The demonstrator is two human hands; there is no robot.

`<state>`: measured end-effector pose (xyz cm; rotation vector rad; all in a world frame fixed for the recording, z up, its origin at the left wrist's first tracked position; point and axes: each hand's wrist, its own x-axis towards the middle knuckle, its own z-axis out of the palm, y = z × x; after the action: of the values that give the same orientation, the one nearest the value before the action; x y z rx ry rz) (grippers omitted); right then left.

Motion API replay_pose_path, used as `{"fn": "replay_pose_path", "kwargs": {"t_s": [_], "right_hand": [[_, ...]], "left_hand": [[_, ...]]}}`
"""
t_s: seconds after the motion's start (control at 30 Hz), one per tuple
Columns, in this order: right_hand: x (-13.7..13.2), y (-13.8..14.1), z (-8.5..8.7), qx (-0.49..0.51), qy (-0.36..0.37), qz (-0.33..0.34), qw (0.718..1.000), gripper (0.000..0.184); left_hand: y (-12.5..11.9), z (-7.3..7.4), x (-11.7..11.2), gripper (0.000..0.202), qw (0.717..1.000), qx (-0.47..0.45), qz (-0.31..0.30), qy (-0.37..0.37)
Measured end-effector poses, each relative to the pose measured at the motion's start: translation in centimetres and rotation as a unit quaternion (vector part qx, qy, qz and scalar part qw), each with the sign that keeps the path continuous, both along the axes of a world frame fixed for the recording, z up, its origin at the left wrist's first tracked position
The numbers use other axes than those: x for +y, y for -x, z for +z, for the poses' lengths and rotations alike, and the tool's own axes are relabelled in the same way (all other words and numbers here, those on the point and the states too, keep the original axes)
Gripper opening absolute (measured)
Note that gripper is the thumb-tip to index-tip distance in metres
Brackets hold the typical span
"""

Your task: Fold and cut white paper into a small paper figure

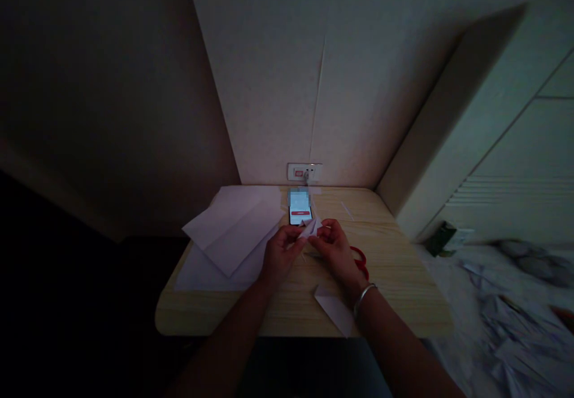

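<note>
Between my two hands, above the middle of the wooden table [399, 302], is a small folded piece of white paper [309, 229] with pointed corners. My left hand [283, 250] pinches its left side, and my right hand [334, 248] pinches the right side. Just behind the paper lies a lit phone [299, 205], its lower edge close to my fingers. Scissors with red handles [360, 262] rest partly hidden beneath my right hand. A loose strip of white paper [334, 310] lies near the front edge, beside my right wrist.
Large white paper sheets [237, 224] overlap on the table's left side. A wall socket [305, 172] with a plugged-in cable sits behind the phone. A thin paper sliver [347, 211] lies at the back right. Right of the table, a pale surface holds a dark green box [442, 239] and crumpled items.
</note>
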<state>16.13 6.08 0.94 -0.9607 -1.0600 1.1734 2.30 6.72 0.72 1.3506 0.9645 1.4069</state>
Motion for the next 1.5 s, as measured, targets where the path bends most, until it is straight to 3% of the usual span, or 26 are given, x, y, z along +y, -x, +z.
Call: {"fn": "replay_pose_path", "kwargs": {"t_s": [0.17,0.4,0.67,0.9,1.1,1.5], "right_hand": [[-0.15,0.10,0.11,-0.022,-0.010,0.003,1.000,0.035],[-0.46,0.40,0.48,-0.034,-0.019,-0.006,0.999,0.035],[-0.38,0.22,0.81,-0.028,-0.014,-0.014,0.999,0.033],[-0.33,0.14,0.65,-0.023,-0.021,-0.034,0.999,0.032],[-0.28,0.19,0.74,-0.023,-0.014,-0.032,0.999,0.033],[-0.41,0.22,0.88,-0.014,-0.002,-0.025,1.000,0.035]], "left_hand": [[0.05,-0.70,0.31,0.021,1.000,-0.016,-0.008,0.025],[0.06,-0.43,0.30,0.017,0.999,-0.011,0.001,0.036],[-0.07,-0.20,0.20,0.019,1.000,0.004,-0.005,0.016],[0.23,-0.31,0.11,0.018,0.992,0.103,0.068,-0.023],[-0.03,-0.69,0.14,0.019,0.997,0.051,0.054,-0.017],[0.64,-0.49,0.03,0.008,0.986,0.119,0.042,-0.107]]}}
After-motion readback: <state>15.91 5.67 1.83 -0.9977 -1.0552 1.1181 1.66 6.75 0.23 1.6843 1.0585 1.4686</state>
